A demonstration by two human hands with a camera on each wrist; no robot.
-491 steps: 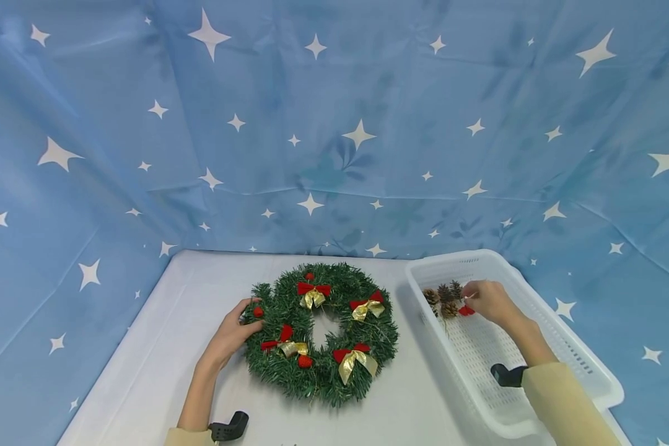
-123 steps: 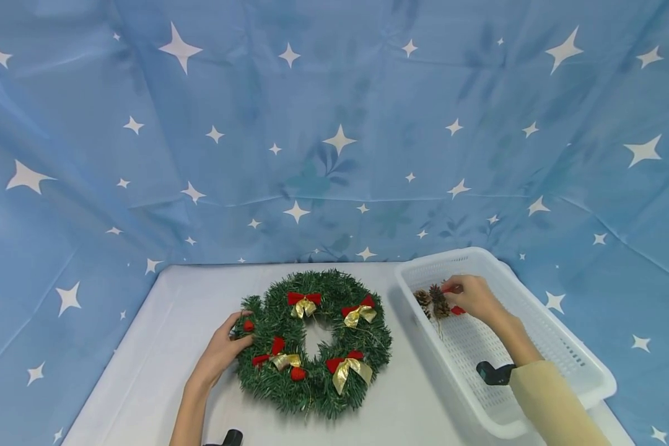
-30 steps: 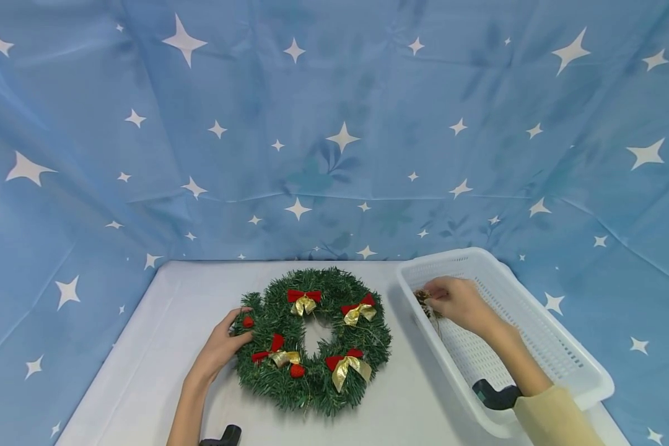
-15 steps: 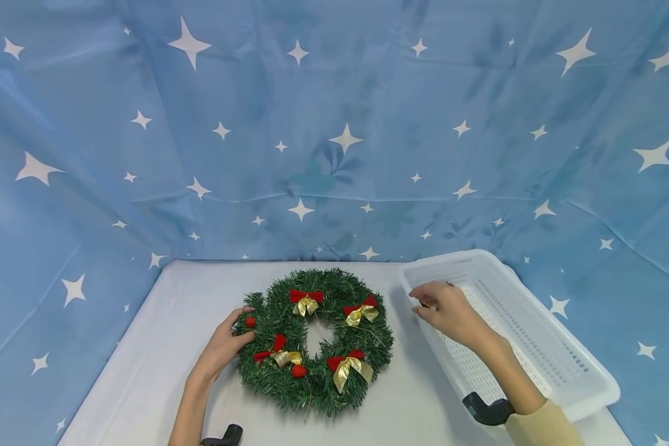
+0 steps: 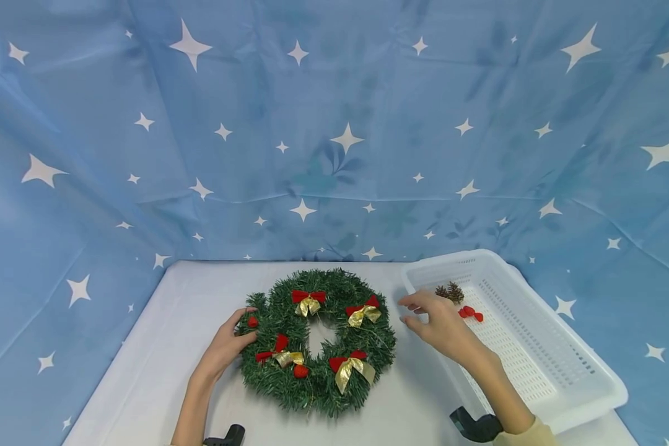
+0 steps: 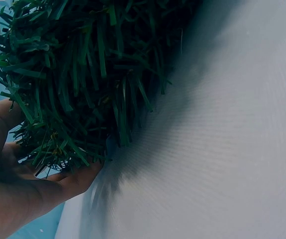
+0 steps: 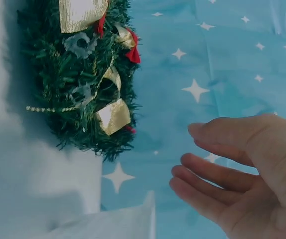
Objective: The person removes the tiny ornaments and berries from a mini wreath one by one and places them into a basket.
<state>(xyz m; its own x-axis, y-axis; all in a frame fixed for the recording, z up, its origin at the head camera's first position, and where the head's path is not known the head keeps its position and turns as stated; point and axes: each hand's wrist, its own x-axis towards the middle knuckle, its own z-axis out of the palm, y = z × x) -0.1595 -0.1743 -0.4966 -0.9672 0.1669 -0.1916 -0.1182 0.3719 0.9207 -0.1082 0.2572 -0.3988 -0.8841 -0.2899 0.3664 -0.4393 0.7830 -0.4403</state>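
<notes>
A green tinsel wreath lies on the white table, dressed with red-and-gold bows and small red balls. My left hand grips its left edge; in the left wrist view, fingers and thumb curl round the green tips. My right hand is over the near-left rim of the white basket, fingertips pointing at the wreath. The right wrist view shows a gap between that thumb and the fingers, with nothing in it. Behind the hand, brown pinecones and red ornaments lie in the basket.
A blue star-patterned cloth hangs behind the table and along both sides. White table surface shows between wreath and basket. A gold bead string sticks out from the wreath in the right wrist view.
My right hand has come away from the pinecones, moving left and nearer over the basket's rim; the red ornaments show again. The left hand keeps its place on the wreath.
</notes>
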